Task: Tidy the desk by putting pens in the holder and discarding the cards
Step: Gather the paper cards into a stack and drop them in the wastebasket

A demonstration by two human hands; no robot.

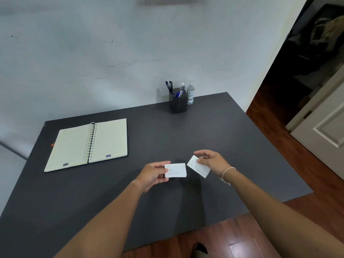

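Two bare forearms reach in from the bottom edge over a dark grey desk [167,138], with reddish wood floor showing below and to the right of it. The left hand [153,175] is held just above the desk near its front middle, thumb on top and fingers underneath, pinched on the left end of a small white stack of cards [176,170] whose top face carries printed lines. Just to the right, apart from the stack, the right hand [211,161] pinches a single white card [198,167] between thumb and fingertips; this card is tilted, one corner pointing down toward the desk. A thin pale bracelet [228,173] circles the right wrist.

Further back on the left side of the desk, an open spiral notebook [89,144] lies flat, showing two lined, cream pages with a small blue logo at the foot of each. A small orange spot sits at the desk's left edge beside it; what it is cannot be told.

At the far edge of the desk, right of centre and near the pale wall, stands a dark square pen holder [178,103] with several blue and dark pens [176,89] upright in it. A clear bottle [190,93] with a label stands touching or just beside the holder's right side. At the far right, a white panelled door [323,127] hangs open onto a dim room.
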